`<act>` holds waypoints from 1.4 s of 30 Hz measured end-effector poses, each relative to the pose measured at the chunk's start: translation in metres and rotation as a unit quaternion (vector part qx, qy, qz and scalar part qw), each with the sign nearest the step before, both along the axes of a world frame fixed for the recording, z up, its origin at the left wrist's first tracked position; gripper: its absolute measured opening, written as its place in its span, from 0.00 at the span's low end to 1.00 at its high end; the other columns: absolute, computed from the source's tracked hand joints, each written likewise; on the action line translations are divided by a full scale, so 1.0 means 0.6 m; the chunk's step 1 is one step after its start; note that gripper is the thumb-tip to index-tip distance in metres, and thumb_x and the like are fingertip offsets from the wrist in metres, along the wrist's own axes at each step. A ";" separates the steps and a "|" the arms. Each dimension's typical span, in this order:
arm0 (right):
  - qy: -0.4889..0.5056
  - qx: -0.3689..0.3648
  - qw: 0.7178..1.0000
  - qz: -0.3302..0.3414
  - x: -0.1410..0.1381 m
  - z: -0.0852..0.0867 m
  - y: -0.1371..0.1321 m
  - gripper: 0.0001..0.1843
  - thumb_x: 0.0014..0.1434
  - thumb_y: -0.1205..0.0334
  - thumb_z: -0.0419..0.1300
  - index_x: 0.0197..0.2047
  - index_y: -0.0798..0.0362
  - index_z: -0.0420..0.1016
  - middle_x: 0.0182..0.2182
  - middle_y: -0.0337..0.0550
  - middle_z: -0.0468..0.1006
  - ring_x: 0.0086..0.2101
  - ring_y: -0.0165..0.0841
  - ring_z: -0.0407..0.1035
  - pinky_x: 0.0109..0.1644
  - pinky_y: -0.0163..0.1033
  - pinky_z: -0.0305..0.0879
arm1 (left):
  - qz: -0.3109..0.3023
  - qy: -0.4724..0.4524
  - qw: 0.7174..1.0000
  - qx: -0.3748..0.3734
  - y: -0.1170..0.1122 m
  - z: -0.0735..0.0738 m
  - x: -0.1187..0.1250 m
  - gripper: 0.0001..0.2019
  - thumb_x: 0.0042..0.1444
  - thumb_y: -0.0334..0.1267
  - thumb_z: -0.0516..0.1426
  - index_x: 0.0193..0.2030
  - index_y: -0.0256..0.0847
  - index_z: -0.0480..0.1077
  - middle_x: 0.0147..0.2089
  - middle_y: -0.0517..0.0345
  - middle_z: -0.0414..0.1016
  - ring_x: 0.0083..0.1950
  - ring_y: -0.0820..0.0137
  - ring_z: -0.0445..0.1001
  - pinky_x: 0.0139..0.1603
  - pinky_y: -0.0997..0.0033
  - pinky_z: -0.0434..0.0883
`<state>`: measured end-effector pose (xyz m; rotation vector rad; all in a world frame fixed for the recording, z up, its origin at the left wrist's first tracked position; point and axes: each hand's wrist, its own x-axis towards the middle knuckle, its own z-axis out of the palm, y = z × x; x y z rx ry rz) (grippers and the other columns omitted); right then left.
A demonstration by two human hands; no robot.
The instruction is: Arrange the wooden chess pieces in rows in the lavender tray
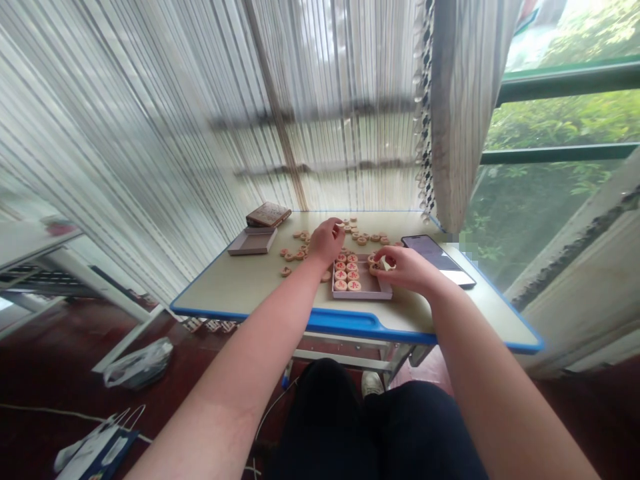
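Round wooden chess pieces [367,236] with red characters lie scattered on a small blue-edged desk [240,283]. A shallow grey box tray [376,288] near the front holds several pieces in rows. My left hand [326,241] reaches over the loose pieces behind the tray, fingers curled and pinched on a piece. My right hand [404,267] rests at the tray's right edge, fingers closed on a wooden piece.
A grey box lid [253,241] and a folded wooden board [268,214] lie at the desk's left back. A black phone [439,260] lies to the right. Striped curtains hang behind, a window at right. Bags [137,363] and cables lie on the dark floor.
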<state>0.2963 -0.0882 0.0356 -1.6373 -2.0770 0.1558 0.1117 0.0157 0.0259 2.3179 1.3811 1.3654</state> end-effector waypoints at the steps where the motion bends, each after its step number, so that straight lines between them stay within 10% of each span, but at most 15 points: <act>1: 0.004 -0.001 1.000 0.002 0.000 0.000 0.000 0.14 0.45 0.56 0.59 0.37 0.50 0.74 0.25 0.38 0.70 0.25 0.30 0.62 0.27 0.33 0.54 | -0.001 -0.001 1.000 -0.004 -0.001 0.000 0.000 0.11 0.56 0.36 0.51 0.45 0.40 0.68 0.35 0.55 0.74 0.34 0.71 0.71 0.39 0.70 0.67; 7: 0.027 0.018 0.999 0.005 -0.002 0.004 -0.001 0.12 0.48 0.55 0.57 0.35 0.51 0.74 0.24 0.38 0.70 0.26 0.30 0.63 0.27 0.33 0.54 | 0.016 0.002 1.000 -0.009 0.006 -0.004 -0.001 0.12 0.56 0.36 0.49 0.45 0.40 0.68 0.37 0.53 0.74 0.35 0.70 0.71 0.40 0.69 0.68; 14: 0.037 0.120 0.980 -0.155 0.014 -0.017 0.028 0.15 0.56 0.61 0.48 0.40 0.54 0.73 0.34 0.49 0.75 0.37 0.38 0.66 0.42 0.40 0.59 | 0.091 0.018 0.993 -0.071 0.027 -0.011 -0.010 0.12 0.54 0.33 0.49 0.42 0.39 0.70 0.42 0.50 0.74 0.43 0.66 0.71 0.45 0.67 0.67; 26: 0.123 0.073 0.954 -0.264 0.028 -0.019 0.029 0.20 0.48 0.72 0.49 0.44 0.57 0.72 0.41 0.50 0.76 0.43 0.39 0.67 0.45 0.40 0.61 | 0.102 0.005 0.988 -0.117 0.036 -0.012 -0.014 0.11 0.53 0.34 0.50 0.40 0.40 0.72 0.41 0.52 0.76 0.43 0.66 0.72 0.44 0.69 0.67; 42: 0.074 0.078 0.972 -0.210 0.018 -0.028 0.036 0.17 0.48 0.70 0.50 0.40 0.57 0.74 0.38 0.50 0.76 0.40 0.39 0.68 0.45 0.40 0.62 | 0.096 0.030 0.980 -0.170 0.041 -0.010 -0.019 0.14 0.52 0.34 0.50 0.41 0.39 0.74 0.41 0.51 0.77 0.44 0.64 0.73 0.45 0.68 0.67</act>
